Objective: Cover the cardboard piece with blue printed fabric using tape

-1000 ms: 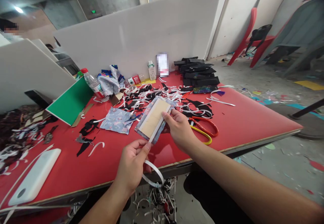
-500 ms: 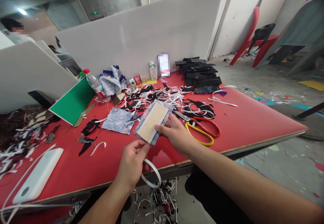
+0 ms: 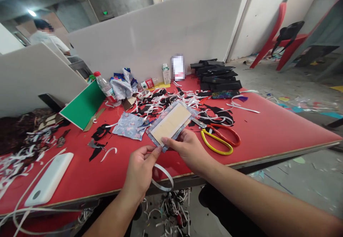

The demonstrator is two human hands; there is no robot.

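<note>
Over the red table [image 3: 268,130], my right hand [image 3: 189,149] grips a tan cardboard rectangle [image 3: 171,123] lying on patterned blue fabric, with the thumb on its near corner. My left hand [image 3: 140,169] pinches the end of a white paper strip [image 3: 164,178] right at that near corner; the strip curls down below the hand. Scissors with red and yellow handles [image 3: 218,140] lie just right of my right hand.
White and black scraps cover the table's middle, with a floral fabric piece [image 3: 130,125] to the left. A green board [image 3: 84,105], a water bottle [image 3: 105,87], a white power bank [image 3: 49,178] and a stack of black pieces [image 3: 217,74] sit around. A person works behind the far-left partition.
My right hand turned the cardboard and fabric clockwise and shifted its grip down to the near corner. The left hand kept pinching the strip. The view shifted slightly left.
</note>
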